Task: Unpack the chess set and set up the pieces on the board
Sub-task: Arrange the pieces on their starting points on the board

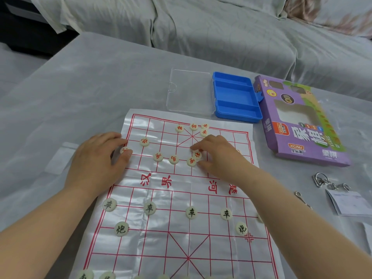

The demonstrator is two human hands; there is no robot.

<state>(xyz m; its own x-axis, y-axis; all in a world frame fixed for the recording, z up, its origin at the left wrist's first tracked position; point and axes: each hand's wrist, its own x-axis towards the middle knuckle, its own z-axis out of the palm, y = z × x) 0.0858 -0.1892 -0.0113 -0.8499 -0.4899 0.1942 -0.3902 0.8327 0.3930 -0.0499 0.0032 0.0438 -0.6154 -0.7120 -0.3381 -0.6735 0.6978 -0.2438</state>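
A plastic-sheet board (181,198) with a red grid lies on the grey cloth. Cream round pieces with black characters (150,207) stand in rows on its near half. Pieces with red characters (158,157) lie scattered on the far half. My left hand (100,158) rests at the board's left edge, thumb and finger pinching a red-character piece (125,150). My right hand (217,154) lies on the far half, its fingertips touching two red-character pieces (194,158), with no clear grip on either.
An empty blue tray (235,97) with its clear lid (190,91) open sits beyond the board. A purple carton (302,121) lies at the right. Metal rings (322,181) and folded papers (350,204) lie near the right edge. A grey-covered sofa (221,27) stands behind.
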